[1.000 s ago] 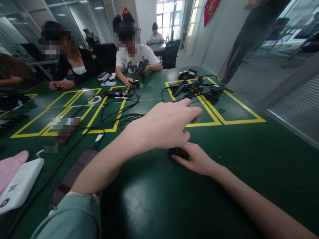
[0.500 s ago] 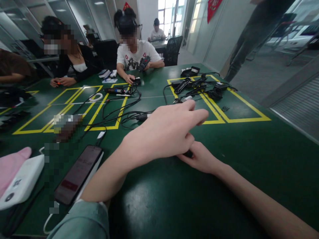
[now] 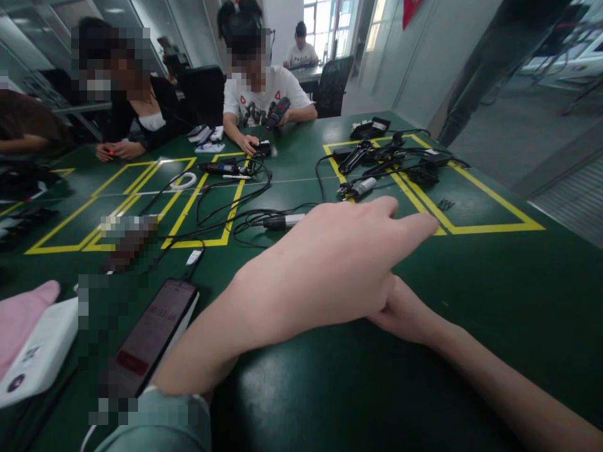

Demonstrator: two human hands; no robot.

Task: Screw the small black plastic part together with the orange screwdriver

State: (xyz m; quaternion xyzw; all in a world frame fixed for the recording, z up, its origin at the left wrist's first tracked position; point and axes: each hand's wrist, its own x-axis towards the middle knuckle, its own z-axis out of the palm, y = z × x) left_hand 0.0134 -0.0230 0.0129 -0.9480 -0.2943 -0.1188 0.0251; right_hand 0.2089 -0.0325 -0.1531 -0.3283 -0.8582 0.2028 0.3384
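Note:
My left hand [image 3: 325, 270] reaches across the middle, back of the hand up, over the green table [image 3: 330, 389]. One finger points out to the right while the others curl under, out of sight. Behind and below it is my right hand [image 3: 407, 307], coming in from the lower right. Its fingers are hidden by my left hand, and the two overlap or touch. Whatever lies between them cannot be made out. Past my left hand, a grey and black cylindrical device [image 3: 282, 221] lies with its cable.
A phone [image 3: 153, 333], a white device [image 3: 40, 351] and a pink item [image 3: 28, 320] lie at left. Black cables and devices [image 3: 377, 157] spread over yellow-taped areas [image 3: 494, 227] farther back. Across the table, a person in white [image 3: 264, 94] holds a dark device; another person [image 3: 141, 113] sits beside.
My left hand has moved right and nearer, and now covers more of my right hand. My right hand has shifted slightly right and down. The view has turned a little.

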